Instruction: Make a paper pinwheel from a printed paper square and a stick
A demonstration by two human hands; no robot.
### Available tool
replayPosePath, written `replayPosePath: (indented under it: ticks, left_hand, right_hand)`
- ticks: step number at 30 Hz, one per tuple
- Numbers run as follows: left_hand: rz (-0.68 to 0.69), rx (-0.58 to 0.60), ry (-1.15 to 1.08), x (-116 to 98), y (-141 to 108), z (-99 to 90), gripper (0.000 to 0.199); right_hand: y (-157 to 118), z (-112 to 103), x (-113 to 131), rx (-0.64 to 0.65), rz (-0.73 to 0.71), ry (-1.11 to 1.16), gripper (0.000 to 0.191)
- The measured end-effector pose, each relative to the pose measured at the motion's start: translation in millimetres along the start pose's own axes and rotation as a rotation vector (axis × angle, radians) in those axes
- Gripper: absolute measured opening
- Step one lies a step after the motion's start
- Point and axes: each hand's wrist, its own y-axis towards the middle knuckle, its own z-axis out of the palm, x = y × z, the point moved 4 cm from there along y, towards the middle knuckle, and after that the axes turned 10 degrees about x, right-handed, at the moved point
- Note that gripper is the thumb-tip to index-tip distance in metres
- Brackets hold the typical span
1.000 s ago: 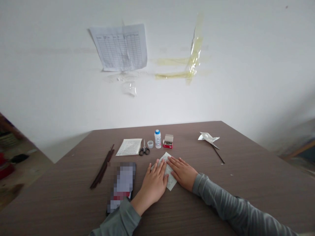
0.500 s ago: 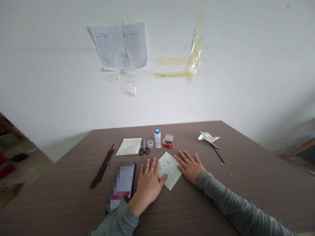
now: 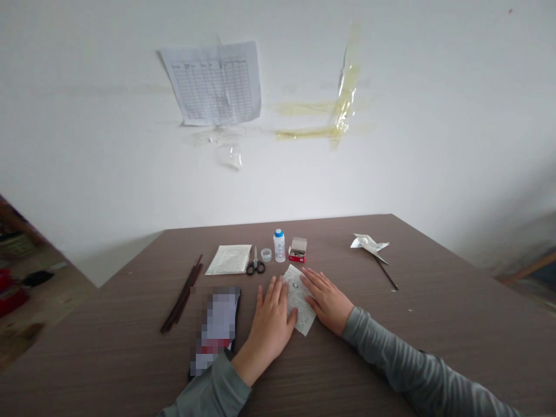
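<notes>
A small printed sheet of paper (image 3: 300,301) lies flat on the brown table (image 3: 434,336), a corner pointing toward me. My left hand (image 3: 273,318) rests palm down over its left edge, fingers stretched out and thumb on the paper. Across from it, my right hand (image 3: 328,298) lies flat with fingers extended over the right side of the sheet. The parts of the paper beneath both hands are hidden. Beside my left forearm is a phone (image 3: 219,318), its screen blurred out.
Behind the hands stand scissors (image 3: 255,263), a small clear cup (image 3: 266,255), a blue-capped white bottle (image 3: 279,248) and an opened red box (image 3: 297,252) of small metal pieces. Stacked paper (image 3: 229,259) and dark sticks (image 3: 182,298) lie left; a paper pinwheel (image 3: 369,244) lies right.
Both hands have come closer together and cover more of the paper's sides. The right hand has slid left onto the sheet; the visible strip of paper is narrower.
</notes>
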Motion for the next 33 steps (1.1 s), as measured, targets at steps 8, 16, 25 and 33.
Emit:
replayPosePath:
  ticks: [8,16,25,33]
  left_hand:
    - [0.146,0.002,0.081,0,1,10.8,0.06]
    - [0.011,0.063,-0.011,-2,-2,-2.0,0.061]
    - [-0.085,0.204,-0.027,3,-5,-25.8,0.067]
    - [-0.091,0.177,0.016,10,-6,-19.7,0.069]
  right_hand:
    - [-3,7,14,0.136,0.069,-0.022,0.071]
    - [-10,-4,20,0.186,0.196,-0.06,0.072]
    - [-13,-27,5,0.322,0.412,-0.029,0.08]
    - [-14,-32,-10,0.34,0.467,-0.029,0.076]
